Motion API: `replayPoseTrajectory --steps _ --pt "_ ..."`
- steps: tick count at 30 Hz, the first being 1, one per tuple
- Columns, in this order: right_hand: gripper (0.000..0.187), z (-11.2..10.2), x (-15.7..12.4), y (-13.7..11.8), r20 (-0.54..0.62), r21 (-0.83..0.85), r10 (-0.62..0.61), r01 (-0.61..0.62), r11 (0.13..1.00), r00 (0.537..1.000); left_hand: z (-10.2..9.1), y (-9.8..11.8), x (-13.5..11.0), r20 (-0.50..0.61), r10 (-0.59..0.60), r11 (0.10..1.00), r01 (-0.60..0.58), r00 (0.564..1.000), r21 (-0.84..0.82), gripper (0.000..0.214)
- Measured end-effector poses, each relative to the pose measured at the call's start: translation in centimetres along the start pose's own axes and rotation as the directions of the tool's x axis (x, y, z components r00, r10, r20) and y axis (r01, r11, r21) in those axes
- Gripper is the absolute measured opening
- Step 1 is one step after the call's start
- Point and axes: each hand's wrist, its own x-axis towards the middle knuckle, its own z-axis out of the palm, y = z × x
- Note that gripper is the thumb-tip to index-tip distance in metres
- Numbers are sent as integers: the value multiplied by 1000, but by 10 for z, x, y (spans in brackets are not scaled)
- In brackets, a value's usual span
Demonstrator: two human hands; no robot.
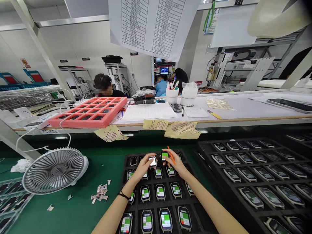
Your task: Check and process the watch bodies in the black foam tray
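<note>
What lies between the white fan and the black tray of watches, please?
In the head view, a small pile of paper scraps lies on the green mat between the fan and the tray.

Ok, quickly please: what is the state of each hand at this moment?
Left hand: closed, holding a smartwatch.
Right hand: closed, holding an orange stick and a second smartwatch.

A desk fan (55,170) stands on the green mat (60,208) beside paper scraps (99,193)
</note>
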Motion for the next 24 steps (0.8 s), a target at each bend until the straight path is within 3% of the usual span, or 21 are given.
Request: replayPoseTrajectory --steps 24 --pt "37 1 -1 -2 14 7 7 -7 1000 1000 -1 -8 3 24 2 998 -1 1000 -65 38"
